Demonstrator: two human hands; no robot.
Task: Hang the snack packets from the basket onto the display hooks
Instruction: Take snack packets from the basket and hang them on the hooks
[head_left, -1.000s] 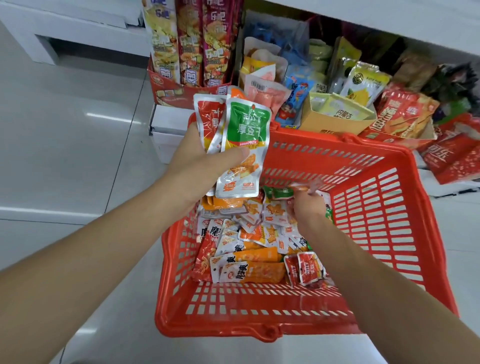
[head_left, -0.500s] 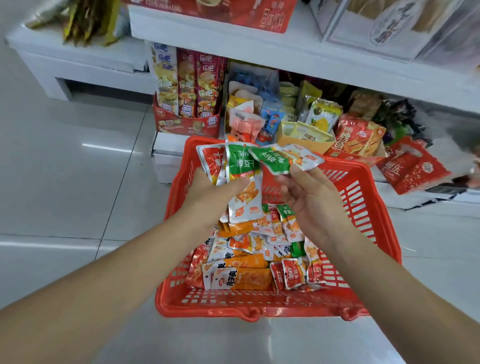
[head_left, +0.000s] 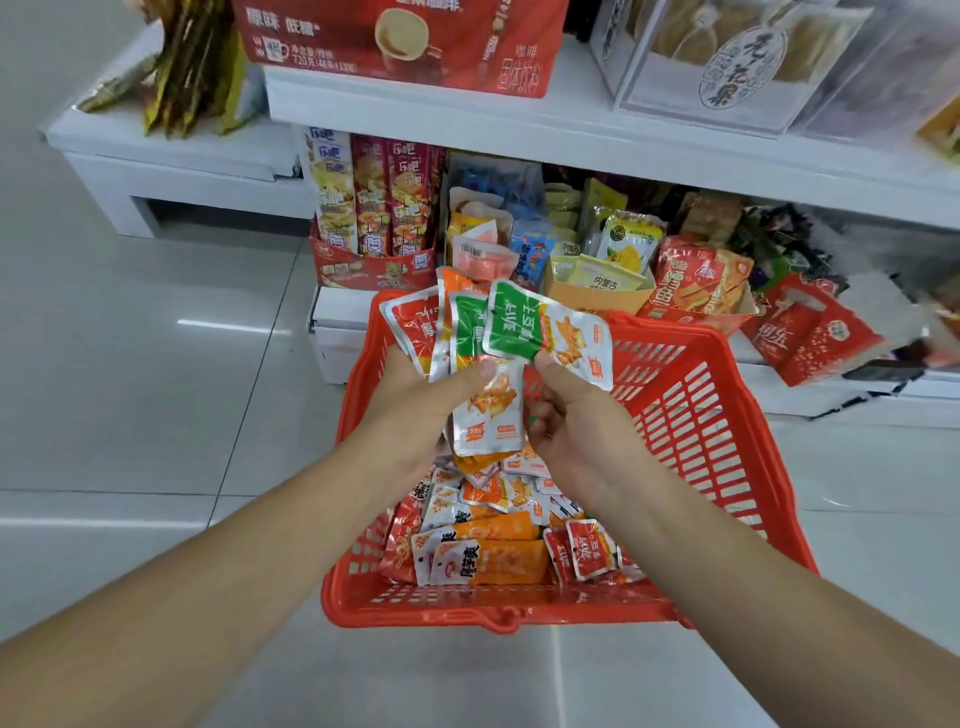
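The red cardboard carton (head_left: 400, 47) at the upper white shelf's (head_left: 571, 119) front edge reads "厚味 低糖", "咖啡" and "固体饮料". To its right on that shelf, the clear plastic box (head_left: 727, 57) bears "无花果". Tall crisp packets (head_left: 371, 197) at the lower white shelf's (head_left: 343, 317) left end read "乐吧". The yellow cardboard tray (head_left: 597, 283) reads "内蒙古". The green-and-silver foil packet (head_left: 545, 332) reads "劲仔 厚豆干".

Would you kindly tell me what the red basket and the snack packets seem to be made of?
The red basket looks like moulded plastic, slightly glossy, with slotted walls. The snack packets seem to be foil-lined plastic film: silvery sealed edges and shiny print, as on the green-topped packet.
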